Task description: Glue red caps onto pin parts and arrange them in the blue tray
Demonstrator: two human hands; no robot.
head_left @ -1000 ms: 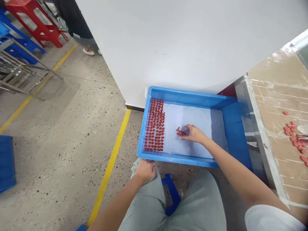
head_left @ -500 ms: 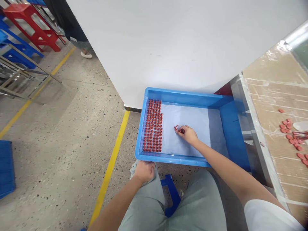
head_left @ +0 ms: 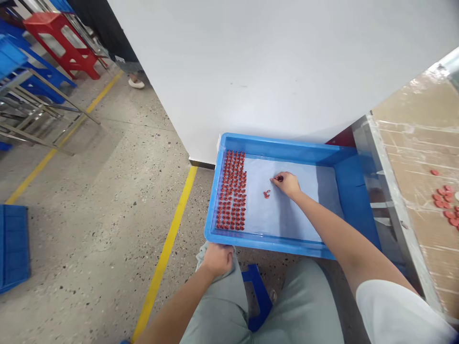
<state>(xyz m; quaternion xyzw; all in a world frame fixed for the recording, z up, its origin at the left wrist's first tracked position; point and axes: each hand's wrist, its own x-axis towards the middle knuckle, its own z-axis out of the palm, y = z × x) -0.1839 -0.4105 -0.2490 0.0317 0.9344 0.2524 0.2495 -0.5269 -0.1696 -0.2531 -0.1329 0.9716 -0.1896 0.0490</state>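
Observation:
Over the pale liner of a blue tray (head_left: 272, 244), my right hand (head_left: 289, 184) is closed in a pinch on a small dark red piece (head_left: 280, 178). Its exact kind is too small to make out. A few loose red pieces (head_left: 266, 194) lie on the liner just left of this hand. Rows of small red parts (head_left: 232, 191) stand close together along the tray's left side. My left hand (head_left: 218, 259) is curled into a fist on my left knee, against the tray's front rim; nothing shows in it.
A cardboard-topped table (head_left: 412, 157) with red discs (head_left: 444, 197) stands at the right. Behind the tray rises a white panel (head_left: 251, 71). A blue crate (head_left: 13, 246), red stool (head_left: 59, 40) and metal frame (head_left: 39, 119) are at the left, with a person's foot (head_left: 136, 84) beyond.
My right hand has moved up and to the right, away from the loose red pieces, which now lie on the liner. My left hand stays on the knee. The view has shifted slightly.

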